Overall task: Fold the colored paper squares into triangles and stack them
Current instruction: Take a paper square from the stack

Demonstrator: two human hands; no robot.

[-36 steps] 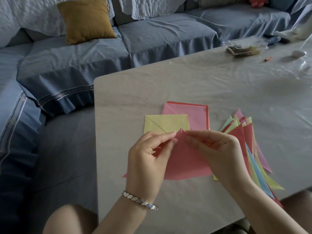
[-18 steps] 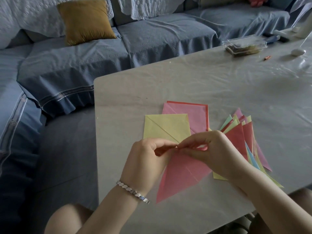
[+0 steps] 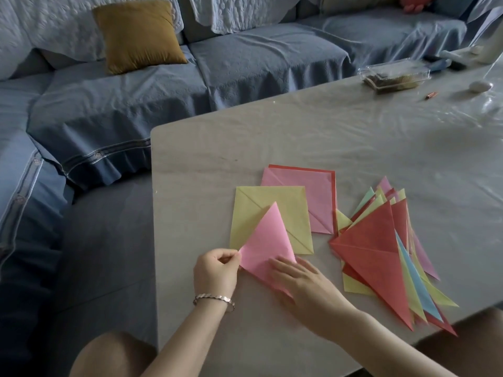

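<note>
Background items, far side.
Mustard cushion [image 3: 138, 34] on blue sofa [image 3: 258, 66], far left; clear plastic box [image 3: 396, 74], white oval [image 3: 481, 85] far right on worktop [image 3: 299, 137].

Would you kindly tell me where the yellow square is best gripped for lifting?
Probably pinch the yellow square at its far-left corner, from the left: that corner lies bare on the table, while the pink triangle covers its near-left part.

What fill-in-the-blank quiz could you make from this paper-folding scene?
1. The left hand pinches a corner of the ____ folded paper.
2. The right hand lies flat on that paper, which partly covers a ____ square.
3. The top triangle of the fanned stack is ____.
Missing words: pink; yellow; red.
</note>
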